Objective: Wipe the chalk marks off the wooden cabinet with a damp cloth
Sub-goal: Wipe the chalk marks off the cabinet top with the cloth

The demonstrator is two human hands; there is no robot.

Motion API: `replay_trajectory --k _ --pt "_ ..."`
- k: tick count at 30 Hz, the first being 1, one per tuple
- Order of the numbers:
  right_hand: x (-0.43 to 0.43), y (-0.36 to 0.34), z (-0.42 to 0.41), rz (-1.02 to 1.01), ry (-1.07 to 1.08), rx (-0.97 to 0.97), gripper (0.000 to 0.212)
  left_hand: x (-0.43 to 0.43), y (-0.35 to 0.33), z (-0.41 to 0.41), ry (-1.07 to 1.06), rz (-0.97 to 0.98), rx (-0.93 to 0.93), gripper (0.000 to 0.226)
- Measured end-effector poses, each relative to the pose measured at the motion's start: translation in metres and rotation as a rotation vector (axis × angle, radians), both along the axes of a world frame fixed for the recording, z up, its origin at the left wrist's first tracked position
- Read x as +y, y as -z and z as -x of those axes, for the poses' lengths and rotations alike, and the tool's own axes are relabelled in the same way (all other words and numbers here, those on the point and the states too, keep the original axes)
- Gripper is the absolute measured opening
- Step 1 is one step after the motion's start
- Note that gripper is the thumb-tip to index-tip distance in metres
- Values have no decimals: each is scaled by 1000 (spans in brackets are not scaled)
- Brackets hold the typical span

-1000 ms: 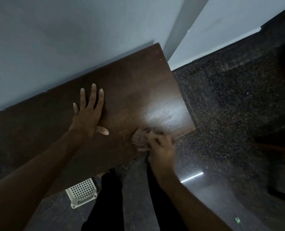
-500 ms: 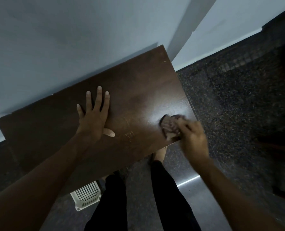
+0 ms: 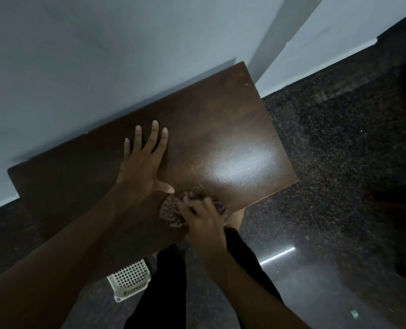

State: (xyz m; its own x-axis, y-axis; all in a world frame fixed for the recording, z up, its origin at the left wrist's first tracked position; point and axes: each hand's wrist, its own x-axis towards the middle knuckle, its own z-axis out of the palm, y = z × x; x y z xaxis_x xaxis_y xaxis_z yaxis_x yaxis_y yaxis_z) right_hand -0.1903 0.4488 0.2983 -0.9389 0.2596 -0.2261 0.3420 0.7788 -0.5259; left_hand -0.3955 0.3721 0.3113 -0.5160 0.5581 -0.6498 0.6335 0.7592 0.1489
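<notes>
The left hand (image 3: 141,167) lay flat on the top of the cabinet (image 3: 221,129), released, its fingers straight and spread, thumb pointing right. The right hand (image 3: 203,217) grasped a bunched cloth (image 3: 170,211) and pressed it onto the cabinet top near the front edge, just beside the left thumb. A few faint pale marks (image 3: 194,184) showed just beyond the cloth. The cabinet stood against a pale wall (image 3: 102,55) on a dark speckled floor (image 3: 339,162). A white basket (image 3: 129,280) sat on the floor by the person's black-trousered legs
</notes>
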Motion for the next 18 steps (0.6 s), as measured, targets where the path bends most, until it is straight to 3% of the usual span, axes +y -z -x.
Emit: replay_trajectory --k 3,6,11,14,18 --pt "4 4 -3 -30 -136 69 42 -4 -2 6 20 21 -30 154" --pt "42 8 -8 -77 -189 83 59 -2 -6 2 2 36 -52 156" --pt "149 -3 -23 -176 142 2 67 4 -9 -2 -40 63 -65 158" --pt "199 -1 -29 -198 374 -19 61 4 -10 -3 -60 59 -71 158" --pt "189 5 -29 -271 447 -15 55 6 -11 -5 -79 60 -76 159"
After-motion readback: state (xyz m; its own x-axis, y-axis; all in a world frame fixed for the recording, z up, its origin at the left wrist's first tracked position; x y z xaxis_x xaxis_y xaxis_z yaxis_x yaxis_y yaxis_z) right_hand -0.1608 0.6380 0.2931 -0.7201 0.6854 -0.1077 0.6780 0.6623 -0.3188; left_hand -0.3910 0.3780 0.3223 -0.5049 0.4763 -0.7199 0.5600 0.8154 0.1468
